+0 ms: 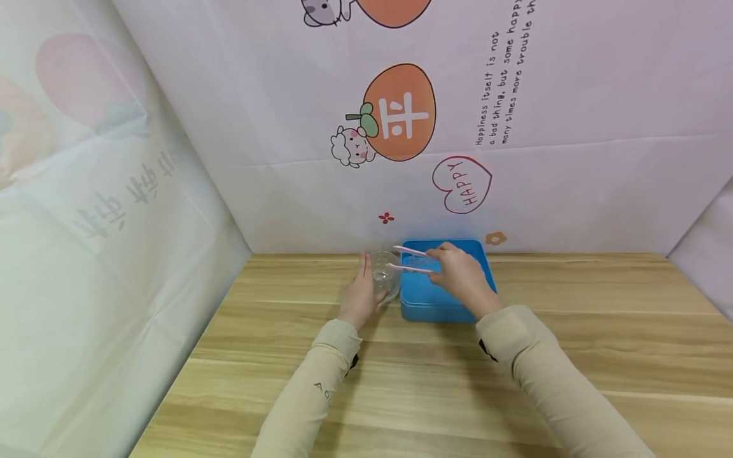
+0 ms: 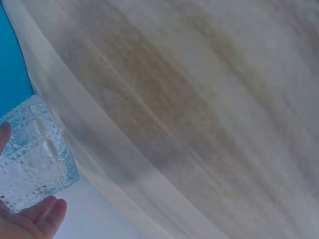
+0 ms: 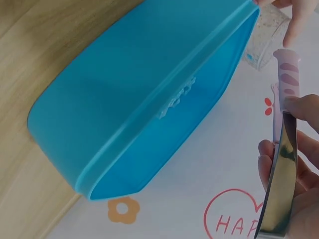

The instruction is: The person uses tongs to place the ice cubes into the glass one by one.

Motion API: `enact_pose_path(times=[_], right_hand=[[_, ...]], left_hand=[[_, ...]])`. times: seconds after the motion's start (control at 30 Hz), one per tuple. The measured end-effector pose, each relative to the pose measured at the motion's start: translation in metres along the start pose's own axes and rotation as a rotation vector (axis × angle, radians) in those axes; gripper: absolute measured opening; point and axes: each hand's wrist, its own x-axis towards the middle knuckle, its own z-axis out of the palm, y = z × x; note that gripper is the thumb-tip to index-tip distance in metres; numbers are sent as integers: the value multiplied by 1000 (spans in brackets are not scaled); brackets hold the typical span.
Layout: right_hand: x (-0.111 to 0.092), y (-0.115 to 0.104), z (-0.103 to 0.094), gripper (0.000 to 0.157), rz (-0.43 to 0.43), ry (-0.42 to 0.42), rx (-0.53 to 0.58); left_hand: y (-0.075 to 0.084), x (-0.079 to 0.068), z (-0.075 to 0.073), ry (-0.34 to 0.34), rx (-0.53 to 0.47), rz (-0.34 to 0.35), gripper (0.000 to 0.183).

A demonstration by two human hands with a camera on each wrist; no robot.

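A clear patterned glass cup (image 1: 391,284) stands against the left side of an open blue plastic box (image 1: 438,312). My left hand (image 1: 359,296) grips the cup, its fingers and thumb on either side; in the left wrist view the cup (image 2: 37,149) shows a cut-diamond surface. Above the box, my right hand (image 1: 460,275) holds tongs (image 1: 411,270) with pink tips and metal arms. The tips are spread apart and point left toward the cup's top, with nothing seen between them. Small clear pieces (image 3: 178,98) lie inside the box.
The wooden table (image 1: 401,394) carries the box and cup at its far edge. Right behind them rises a white printed cloth (image 1: 298,203). Another pale cloth (image 1: 114,286) hangs along the left side.
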Motion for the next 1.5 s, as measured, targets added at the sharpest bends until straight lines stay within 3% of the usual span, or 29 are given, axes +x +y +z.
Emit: enact_pose_path(times=[0.4,1.2,1.5], right_hand=[[6,29,-1,45,45,50,-4],[9,63,24,43,202,-43,-58],[9,70,32,44,246,-58,-18]], left_hand=[[2,-1,-2,-7,-6,2,91],[3,-3,-5,-10,17,8,91],[1,-2,-3,-9,24,9,91]])
